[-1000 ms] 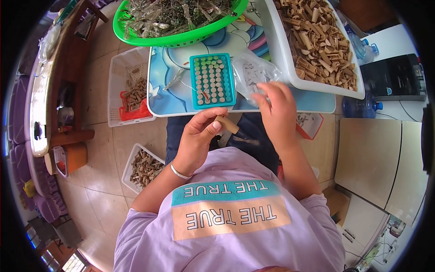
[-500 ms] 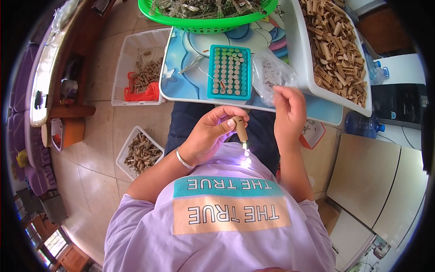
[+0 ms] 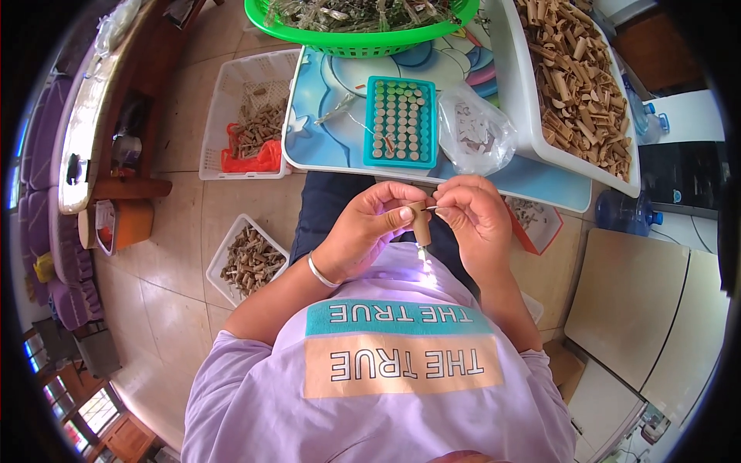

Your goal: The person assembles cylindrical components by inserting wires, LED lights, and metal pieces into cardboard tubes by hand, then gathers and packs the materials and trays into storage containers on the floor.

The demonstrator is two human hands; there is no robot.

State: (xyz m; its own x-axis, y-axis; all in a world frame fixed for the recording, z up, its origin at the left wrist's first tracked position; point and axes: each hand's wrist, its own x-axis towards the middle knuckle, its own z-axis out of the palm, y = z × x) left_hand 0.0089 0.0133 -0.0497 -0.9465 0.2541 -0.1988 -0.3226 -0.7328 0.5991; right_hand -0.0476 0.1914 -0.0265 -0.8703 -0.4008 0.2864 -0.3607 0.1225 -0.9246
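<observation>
My left hand [image 3: 369, 229] holds a tan, cork-like stopper [image 3: 421, 225] upright between thumb and fingers, in front of my shirt. Small lights [image 3: 425, 261] glow white-violet below its lower end. My right hand [image 3: 477, 220] is closed in a pinch on a small thin strip [image 3: 431, 207], which touches the side of the stopper near its top. What the strip is made of is too small to tell. Beyond my hands, on the table, stand a teal tray [image 3: 433, 133] with rows of round discs and a clear plastic bag [image 3: 498, 147] of small flat pieces.
A green basket [image 3: 363, 42] of wire bundles sits at the table's far side. To the right is a white bin [image 3: 532, 131] of tan wooden pieces. White crates hold more stoppers on the left floor, one crate [image 3: 212, 147] beside the table, the smaller container [image 3: 218, 270] nearer.
My right hand has come from near the plastic bag down to the stopper, with a small strip in its fingers. My left hand keeps holding the stopper. The view has shifted slightly.
</observation>
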